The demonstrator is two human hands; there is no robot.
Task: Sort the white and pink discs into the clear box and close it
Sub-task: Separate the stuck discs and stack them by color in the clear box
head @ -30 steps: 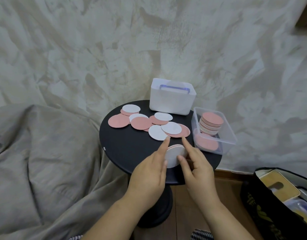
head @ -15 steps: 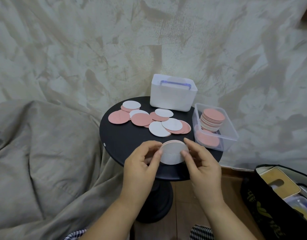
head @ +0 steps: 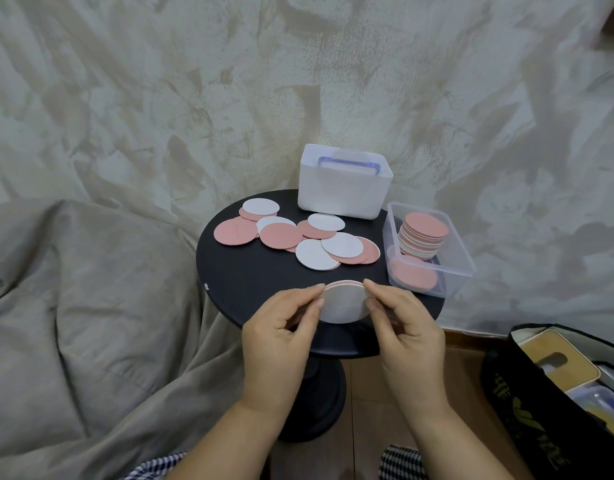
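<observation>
Left grip (head: 281,327) and right grip (head: 409,327) each pinch an edge of the little stack (head: 343,303), mid-frame over the bench (head: 250,268). I'd square the edges up, then lower it flat into the box (head: 462,242) at right, onto the pile (head: 423,233).

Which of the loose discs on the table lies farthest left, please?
The pink disc at the scatter's left end; every other loose disc lies to its right.

Round black side table (head: 264,271); white bin (head: 343,195) at its far edge; grey blanket (head: 91,306) left; black bag (head: 527,393) right, on wood floor (head: 364,382); marbled wall (head: 194,98) behind
</observation>
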